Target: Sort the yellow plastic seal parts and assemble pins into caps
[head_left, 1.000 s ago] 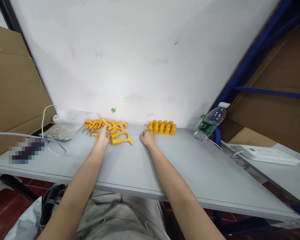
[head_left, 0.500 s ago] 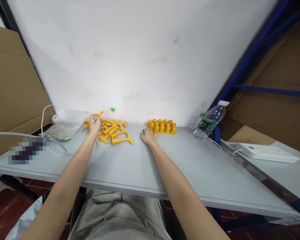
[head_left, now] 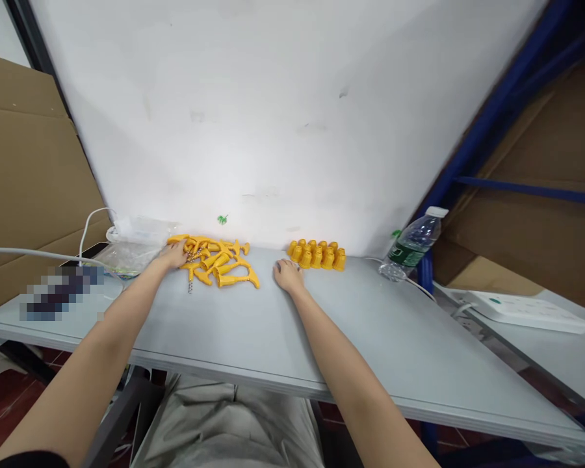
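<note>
Item 1: pile of yellow handle pieces (head_left: pixel 221 263), loose and tangled, at the far edge of the grey table (head_left: pixel 273 338), left of centre and against the white board (head_left: pixel 283 117). Some pieces carry small metal screw ends; one such screw end (head_left: pixel 190 283) points toward you at the pile's near left corner.

Item 2: your left hand (head_left: pixel 173 255), palm down on the pile's left edge, fingers touching the outermost pieces. You cannot tell from here whether they have closed on one.

Item 3: your right hand (head_left: pixel 287 274), resting on the bare tabletop between the pile and the caps, fingers loosely bent, holding nothing.

Item 4: yellow caps (head_left: pixel 318 255), standing upright in a tight cluster of rows, just beyond and right of your right hand, apart from it.

Item 5: clear plastic bag (head_left: pixel 131 246), left of the pile, just beside your left hand, with a white cable (head_left: pixel 84 229) looping next to it.

Item 6: water bottle (head_left: pixel 412 244), tilted against the board, well right of the caps.

Item 7: white power strip (head_left: pixel 521 311), on the neighbouring surface at far right.

Item 8: cardboard (head_left: pixel 24 169) along the left; blue rack frame (head_left: pixel 487 123) at right.
</note>
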Demonstrator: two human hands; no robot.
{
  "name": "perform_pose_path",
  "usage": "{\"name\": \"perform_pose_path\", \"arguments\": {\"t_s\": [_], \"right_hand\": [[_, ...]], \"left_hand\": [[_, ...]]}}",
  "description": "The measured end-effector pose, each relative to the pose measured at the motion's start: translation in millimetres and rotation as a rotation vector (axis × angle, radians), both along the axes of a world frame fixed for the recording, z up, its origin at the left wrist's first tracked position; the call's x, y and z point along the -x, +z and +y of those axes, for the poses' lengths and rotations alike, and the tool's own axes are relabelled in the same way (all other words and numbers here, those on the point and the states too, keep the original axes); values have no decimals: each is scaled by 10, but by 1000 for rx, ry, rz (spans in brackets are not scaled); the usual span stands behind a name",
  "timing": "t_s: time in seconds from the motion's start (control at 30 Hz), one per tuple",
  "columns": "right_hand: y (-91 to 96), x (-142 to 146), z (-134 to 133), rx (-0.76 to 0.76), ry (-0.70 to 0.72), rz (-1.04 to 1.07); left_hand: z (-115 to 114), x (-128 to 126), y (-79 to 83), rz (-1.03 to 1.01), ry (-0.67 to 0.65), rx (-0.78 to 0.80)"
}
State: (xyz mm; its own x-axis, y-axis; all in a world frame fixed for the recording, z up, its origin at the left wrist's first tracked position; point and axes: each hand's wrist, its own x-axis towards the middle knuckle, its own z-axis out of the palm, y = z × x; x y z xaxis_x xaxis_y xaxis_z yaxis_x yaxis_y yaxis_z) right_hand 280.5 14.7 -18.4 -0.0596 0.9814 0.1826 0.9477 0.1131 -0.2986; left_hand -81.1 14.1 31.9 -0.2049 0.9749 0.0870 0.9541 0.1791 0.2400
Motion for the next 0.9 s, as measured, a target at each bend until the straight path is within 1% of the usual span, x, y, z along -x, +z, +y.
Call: {"name": "perform_pose_path", "arguments": {"t_s": [0.1,0.2,0.27,0.33,0.4,0.47,0.53,0.63,0.7,0.77,0.83,0.9], "right_hand": [[-1,-22,-29,-22,48,19],[5,-22,-56,-30,76,38],[21,11,-83,-85,104,77],[51,80,-127,-172,151,139],[95,178,-196,-242,225,193],[146,288,-282,-272,324,207],[189,388,-369,-265,437,187],[215,494,-455,-212,584,129],[204,535,-470,-169,653,87],[184,558,-461,-151,684,47],[173,566,-446,-156,676,2],[184,559,-439,-166,641,-51]], "left_hand": [[53,-4,20,26,1,48],[69,-43,116,61,20,52],[59,-78,187,83,50,18],[39,-117,246,105,86,-14],[14,-156,289,128,109,-29],[-13,-193,324,147,116,-45],[-37,-224,358,160,119,-58],[-62,-257,411,151,113,-75],[-70,-276,443,128,94,-92],[-73,-308,468,110,56,-114],[-82,-368,479,100,-26,-139],[-106,-464,477,75,-148,-156]]}}
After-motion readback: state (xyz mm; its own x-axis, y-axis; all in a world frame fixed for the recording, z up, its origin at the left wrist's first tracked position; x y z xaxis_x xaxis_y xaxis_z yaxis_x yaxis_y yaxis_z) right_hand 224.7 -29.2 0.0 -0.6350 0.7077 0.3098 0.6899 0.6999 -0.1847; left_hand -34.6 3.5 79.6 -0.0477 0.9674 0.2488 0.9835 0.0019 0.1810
